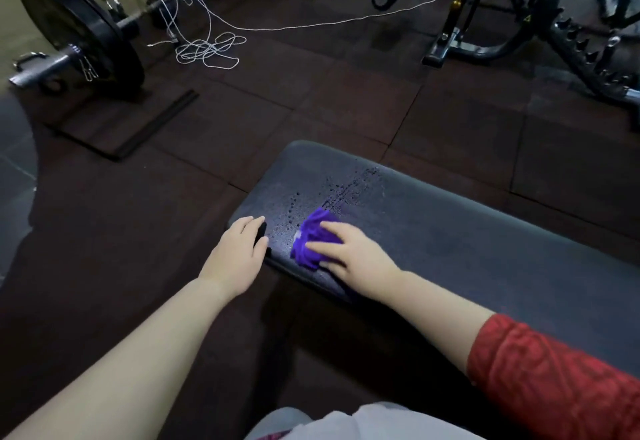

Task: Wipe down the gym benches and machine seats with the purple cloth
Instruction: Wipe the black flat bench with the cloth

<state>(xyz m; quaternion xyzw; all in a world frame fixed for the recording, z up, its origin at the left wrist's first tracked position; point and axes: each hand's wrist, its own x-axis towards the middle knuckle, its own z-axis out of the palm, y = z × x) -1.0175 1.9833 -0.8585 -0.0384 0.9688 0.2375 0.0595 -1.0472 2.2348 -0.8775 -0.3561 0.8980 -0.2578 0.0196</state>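
Observation:
A dark padded gym bench (467,232) runs from the centre toward the right edge. Water droplets speckle its near-left end. The purple cloth (310,237) lies bunched on that wet patch. My right hand (349,249) presses down on the cloth with its fingers spread over it, near the bench's front edge. My left hand (239,252) rests on the bench's left end, fingers straight and touching the pad's corner, holding nothing.
A barbell with a black weight plate (83,29) lies on the floor at the far left, a tangle of white cord (207,46) beside it. A black adjustable machine frame (519,24) stands at the far right. Dark rubber floor tiles (346,93) surround the bench.

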